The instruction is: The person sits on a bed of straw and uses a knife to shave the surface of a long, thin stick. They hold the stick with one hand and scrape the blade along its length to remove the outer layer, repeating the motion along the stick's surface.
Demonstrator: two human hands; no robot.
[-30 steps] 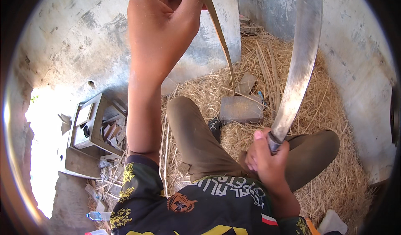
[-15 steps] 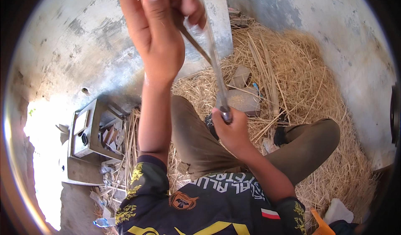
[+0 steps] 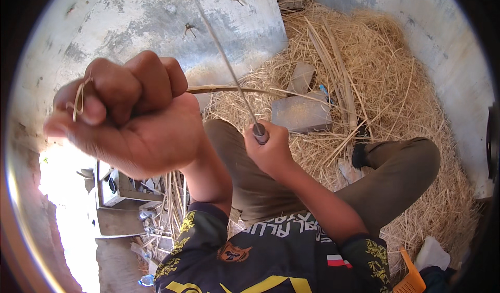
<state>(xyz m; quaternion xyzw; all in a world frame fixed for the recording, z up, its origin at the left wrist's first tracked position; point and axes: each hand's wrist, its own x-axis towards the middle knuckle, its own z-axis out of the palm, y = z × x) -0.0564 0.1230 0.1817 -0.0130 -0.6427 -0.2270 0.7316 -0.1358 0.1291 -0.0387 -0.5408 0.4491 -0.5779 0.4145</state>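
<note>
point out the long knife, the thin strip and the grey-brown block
long knife (image 3: 216, 40): head view, on the blade, partway up its narrow profile
thin strip (image 3: 212, 89): head view, on the stretch left of the knife
grey-brown block (image 3: 302, 111): head view, near the middle of its upper face

This seems to be a simple handwork place inside an old, rough room. The bare wall (image 3: 140, 11) at 11 o'clock is stained and its surface is worn. At 2 o'clock, thick straw-like fibre (image 3: 396, 69) covers the floor, with long flat strips (image 3: 338, 79) and a heavy block (image 3: 307, 116). A long blade (image 3: 225, 57) points toward 11 o'clock. Strong daylight enters through an opening (image 3: 67, 235) at 8 o'clock.
</note>
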